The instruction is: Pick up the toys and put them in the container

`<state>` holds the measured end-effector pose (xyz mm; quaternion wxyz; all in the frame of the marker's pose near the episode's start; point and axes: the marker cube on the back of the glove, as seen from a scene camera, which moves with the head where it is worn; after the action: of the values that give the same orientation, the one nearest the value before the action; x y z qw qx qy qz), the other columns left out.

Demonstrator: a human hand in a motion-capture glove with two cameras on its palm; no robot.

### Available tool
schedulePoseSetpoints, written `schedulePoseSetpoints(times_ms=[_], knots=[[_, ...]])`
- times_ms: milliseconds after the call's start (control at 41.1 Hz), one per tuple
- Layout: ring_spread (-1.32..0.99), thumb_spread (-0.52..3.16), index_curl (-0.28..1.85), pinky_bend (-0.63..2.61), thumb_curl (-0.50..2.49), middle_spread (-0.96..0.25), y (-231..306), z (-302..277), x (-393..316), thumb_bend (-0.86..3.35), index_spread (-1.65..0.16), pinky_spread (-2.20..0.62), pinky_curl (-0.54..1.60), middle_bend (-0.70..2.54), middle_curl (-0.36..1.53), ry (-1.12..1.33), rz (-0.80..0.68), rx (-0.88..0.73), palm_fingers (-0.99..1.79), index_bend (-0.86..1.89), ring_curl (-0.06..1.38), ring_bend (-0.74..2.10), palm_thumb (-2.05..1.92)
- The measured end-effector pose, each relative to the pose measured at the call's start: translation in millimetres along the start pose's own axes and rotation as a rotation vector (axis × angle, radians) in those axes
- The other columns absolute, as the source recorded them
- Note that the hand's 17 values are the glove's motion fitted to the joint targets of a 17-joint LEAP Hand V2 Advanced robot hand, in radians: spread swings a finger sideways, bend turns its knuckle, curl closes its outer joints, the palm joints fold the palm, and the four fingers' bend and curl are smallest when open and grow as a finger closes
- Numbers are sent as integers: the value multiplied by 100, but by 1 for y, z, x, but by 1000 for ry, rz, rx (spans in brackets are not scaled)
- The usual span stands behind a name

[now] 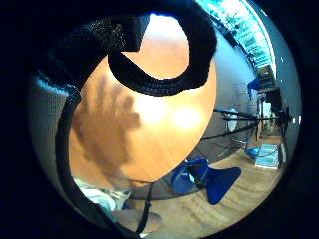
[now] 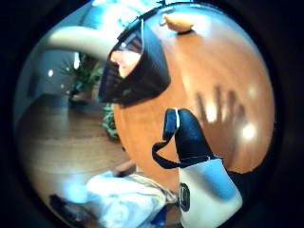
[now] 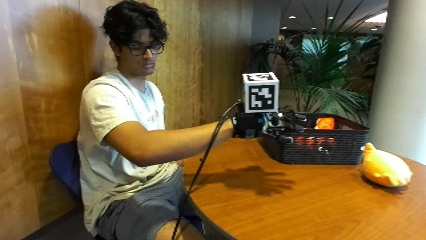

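Gloved hand (image 3: 283, 125) above table (image 3: 299, 200), beside basket (image 3: 319, 145)

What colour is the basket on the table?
The basket is black, with a mesh-like wall; it shows best in the outside view.

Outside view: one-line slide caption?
Gloved right hand hovers beside the black basket holding an orange toy; a yellow toy waits on the round wooden table.

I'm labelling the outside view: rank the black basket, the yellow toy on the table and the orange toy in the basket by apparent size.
1. black basket
2. yellow toy, though it sits nearer the camera
3. orange toy, only partly visible above the rim
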<state>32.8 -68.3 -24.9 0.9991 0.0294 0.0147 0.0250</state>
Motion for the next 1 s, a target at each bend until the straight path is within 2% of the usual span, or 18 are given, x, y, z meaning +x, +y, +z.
schedulePoseSetpoints(times_ms=[195, 414, 755, 999], knots=[[4, 136, 19, 107, 30, 2, -62, -11, 6, 8, -27, 3, 36, 12, 16, -31, -23, 67, -19, 10, 17, 31, 22], [3, 135, 18, 105, 33, 2, -141, -17, 5, 6, -27, 2, 35, 13, 17, 1, 21, 87, -19, 10, 20, 33, 24], [3, 135, 19, 105, 36, 1, -237, -4, -4, 2, -28, 2, 35, 13, 19, 53, 89, 35, -16, 11, 22, 34, 24], [3, 133, 19, 107, 37, 1, -299, 21, 0, -1, -28, 2, 35, 13, 20, 3, 214, -44, -18, 10, 23, 32, 23]])
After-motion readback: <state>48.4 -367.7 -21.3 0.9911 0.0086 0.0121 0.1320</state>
